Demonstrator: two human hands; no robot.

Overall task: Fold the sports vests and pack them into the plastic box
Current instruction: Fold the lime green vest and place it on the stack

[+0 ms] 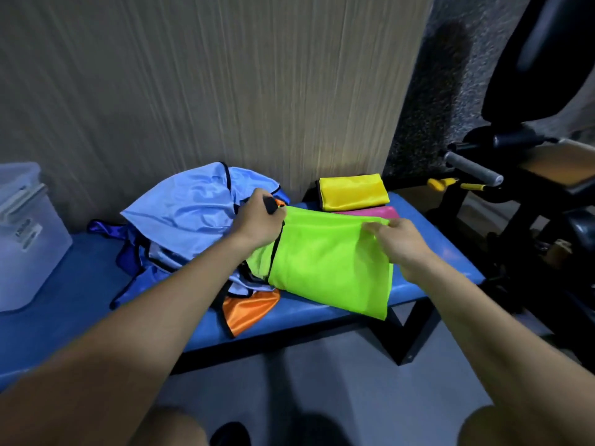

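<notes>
Lime-green vest [328, 268], at frame centre on the blue bench [444, 252], is pinched along its top edge by left hand [257, 220] and right hand [399, 243]; corners should be kept level so the fold lies flat.

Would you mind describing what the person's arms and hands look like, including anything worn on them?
Both forearms are bare with no sleeves in view. The left hand and right hand wear no gloves, and no watch, ring or wristband shows on either.
</notes>
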